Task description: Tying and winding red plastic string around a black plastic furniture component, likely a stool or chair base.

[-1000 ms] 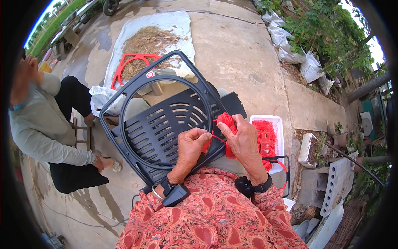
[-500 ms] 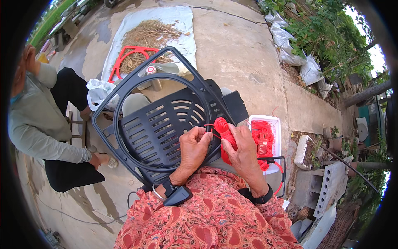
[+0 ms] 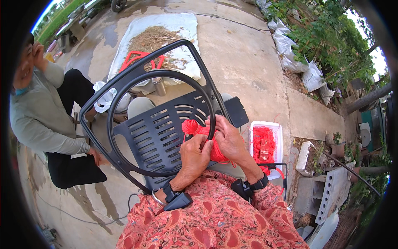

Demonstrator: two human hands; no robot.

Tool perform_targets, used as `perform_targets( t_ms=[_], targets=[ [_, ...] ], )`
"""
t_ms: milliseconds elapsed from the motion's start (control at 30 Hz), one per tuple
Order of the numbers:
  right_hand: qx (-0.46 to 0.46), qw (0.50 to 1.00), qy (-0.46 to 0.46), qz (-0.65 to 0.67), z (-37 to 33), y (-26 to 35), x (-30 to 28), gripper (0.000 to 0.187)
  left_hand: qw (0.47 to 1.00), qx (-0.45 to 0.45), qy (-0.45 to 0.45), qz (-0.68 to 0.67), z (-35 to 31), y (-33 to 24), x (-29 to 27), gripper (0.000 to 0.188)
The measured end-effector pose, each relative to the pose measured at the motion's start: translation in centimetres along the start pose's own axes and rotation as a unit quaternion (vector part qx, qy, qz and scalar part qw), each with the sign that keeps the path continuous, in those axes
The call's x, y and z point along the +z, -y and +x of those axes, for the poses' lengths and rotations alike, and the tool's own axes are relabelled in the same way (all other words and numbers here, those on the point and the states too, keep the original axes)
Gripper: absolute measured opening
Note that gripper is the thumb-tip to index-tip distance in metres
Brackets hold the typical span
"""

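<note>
A black frame (image 3: 86, 120) with a round black ring (image 3: 114, 143) inside it is tilted up in front of me, over my lap. A bundle of red cord (image 3: 191, 127) lies at the ring's right side, part of it inside the ring and part beneath my hands. My left hand (image 3: 193, 156) is closed, thumb and fingers pinched on the red cord beside the ring. My right hand (image 3: 229, 140) is closed round the ring's right edge, fingertips partly hidden behind it. Behind the ring is a slotted black plastic panel (image 3: 155, 135).
A white tub (image 3: 278, 143) of red cord stands to my right, a small black-and-red frame (image 3: 284, 176) by it. Another person (image 3: 45, 116) sits at left. Ahead lie a metal flask (image 3: 158, 87), a red frame (image 3: 132, 60) and dried stalks (image 3: 155, 38) on a white sheet (image 3: 188, 25).
The red cord bundle has passed from the ring's right side to partly inside it. My right hand has moved left onto the ring. The black frame now stands more tilted up.
</note>
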State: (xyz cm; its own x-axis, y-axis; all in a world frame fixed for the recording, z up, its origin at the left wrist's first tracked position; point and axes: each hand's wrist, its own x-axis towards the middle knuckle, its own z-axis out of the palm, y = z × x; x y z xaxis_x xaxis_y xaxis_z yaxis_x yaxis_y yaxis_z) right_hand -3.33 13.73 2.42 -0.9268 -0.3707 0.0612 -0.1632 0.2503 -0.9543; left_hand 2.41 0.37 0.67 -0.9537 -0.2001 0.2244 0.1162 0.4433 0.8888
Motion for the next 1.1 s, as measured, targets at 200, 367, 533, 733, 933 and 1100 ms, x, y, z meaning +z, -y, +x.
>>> perform_targets(
  t_ms=[200,367,533,733,933,1100],
  targets=[
    [-0.126,0.935,-0.092,-0.318,-0.1,5.2,-0.8,0.029,0.998,-0.063,0.01,-0.025,-0.2,1.5,0.3,0.014],
    [-0.099,0.89,0.106,-0.432,4.3,5.6,0.5,0.028,1.0,0.012,0.005,0.011,-0.2,0.9,0.7,0.009],
    [-0.12,0.83,0.206,-0.504,6.6,4.3,1.4,0.031,0.999,-0.036,0.014,-0.014,-0.3,1.3,0.6,0.014],
    [-0.117,0.953,0.011,-0.28,6.6,5.2,0.7,0.032,0.997,-0.064,0.036,-0.039,-0.5,1.2,0.9,0.014],
    [-0.071,0.993,0.003,0.092,5.2,7.5,-2.1,0.03,0.989,-0.092,0.067,-0.089,-0.2,2.1,1.9,0.014],
    [-0.032,0.89,-0.066,0.45,2.4,8.0,-6.3,0.051,0.944,-0.196,0.11,-0.24,0.2,2.0,1.7,0.013]
  ],
)
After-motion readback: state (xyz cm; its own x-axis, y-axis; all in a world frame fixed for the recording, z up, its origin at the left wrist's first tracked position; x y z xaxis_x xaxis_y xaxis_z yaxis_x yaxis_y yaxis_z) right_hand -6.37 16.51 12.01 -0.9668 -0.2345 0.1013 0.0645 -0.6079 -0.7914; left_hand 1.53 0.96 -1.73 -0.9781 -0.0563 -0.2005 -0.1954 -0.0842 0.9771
